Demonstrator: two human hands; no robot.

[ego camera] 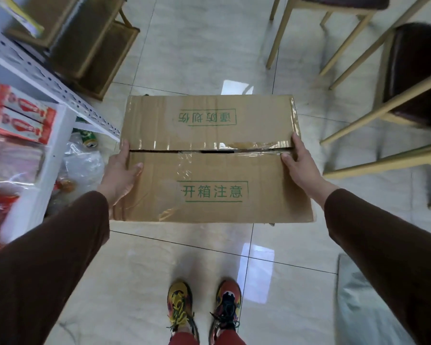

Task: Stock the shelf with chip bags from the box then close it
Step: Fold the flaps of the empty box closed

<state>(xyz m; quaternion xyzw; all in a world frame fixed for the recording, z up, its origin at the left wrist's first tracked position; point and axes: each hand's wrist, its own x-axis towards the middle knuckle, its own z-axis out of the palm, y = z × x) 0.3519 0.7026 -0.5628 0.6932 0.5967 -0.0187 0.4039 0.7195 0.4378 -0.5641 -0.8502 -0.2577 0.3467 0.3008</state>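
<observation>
Cardboard box, brown, flaps down, held at both ends above glossy tiled floor.
Left hand and right hand grip it; untaped seam could spring open, or box slip.

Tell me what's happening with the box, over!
Both hands grip the box: left hand, right hand, one on each end. Flaps down, thin gap at the seam. Shelf to the left. Nothing blocking.
</observation>
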